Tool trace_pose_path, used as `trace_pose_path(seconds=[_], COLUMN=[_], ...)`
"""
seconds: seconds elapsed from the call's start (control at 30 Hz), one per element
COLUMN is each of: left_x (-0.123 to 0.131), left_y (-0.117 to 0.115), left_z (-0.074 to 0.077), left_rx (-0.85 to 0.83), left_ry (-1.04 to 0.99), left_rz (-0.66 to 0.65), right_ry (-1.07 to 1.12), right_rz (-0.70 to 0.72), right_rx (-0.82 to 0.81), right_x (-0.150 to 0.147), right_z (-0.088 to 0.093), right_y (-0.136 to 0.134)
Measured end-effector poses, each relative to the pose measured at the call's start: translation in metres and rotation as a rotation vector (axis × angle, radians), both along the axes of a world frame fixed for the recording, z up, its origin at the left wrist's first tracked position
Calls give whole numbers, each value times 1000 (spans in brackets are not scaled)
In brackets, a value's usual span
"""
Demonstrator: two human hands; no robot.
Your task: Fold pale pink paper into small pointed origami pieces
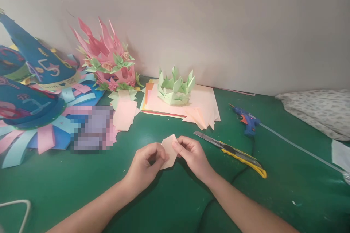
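Between my two hands, a small piece of pale pink paper (171,154) is held just above the green table (153,207). Its upper corner comes to a point, so it looks partly folded. My left hand (146,162) pinches the left side of the paper with thumb and fingers. On the upper right edge, my right hand (193,154) grips it, thumb in front and fingers behind. A yellow utility knife (232,153) with its blade out lies just right of my right hand. Beyond the hands, folded pink paper points (201,118) lie on a paper stack.
A green folded-paper crown (175,93) stands on the paper stack (209,98). Pink paper crowns (108,62) and blue cone hats (51,62) are at left, near loose pink sheets (125,116). A blue glue gun (247,120) lies at right beside a cloth (314,111).
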State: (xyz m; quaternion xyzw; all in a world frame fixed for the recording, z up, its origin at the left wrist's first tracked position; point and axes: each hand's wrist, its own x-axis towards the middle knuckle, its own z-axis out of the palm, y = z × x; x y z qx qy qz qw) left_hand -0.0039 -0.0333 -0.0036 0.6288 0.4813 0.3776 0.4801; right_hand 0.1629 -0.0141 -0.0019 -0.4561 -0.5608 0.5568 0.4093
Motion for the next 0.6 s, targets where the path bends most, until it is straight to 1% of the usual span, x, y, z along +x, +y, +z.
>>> trace_pose_path(seconds=[0.1, 0.33, 0.6], left_x=[-1, -2, -2], left_y=[0, -1, 1], left_z=[2, 1, 4], left_rx=[58, -36, -103], left_ry=[46, 36, -8], left_rz=[-51, -93, -121], right_ry=[12, 96, 101], right_rz=[-11, -47, -90], right_rx=[-15, -71, -52], right_x=[0, -2, -2], right_z=[0, 2, 1], right_y=[-1, -1, -1])
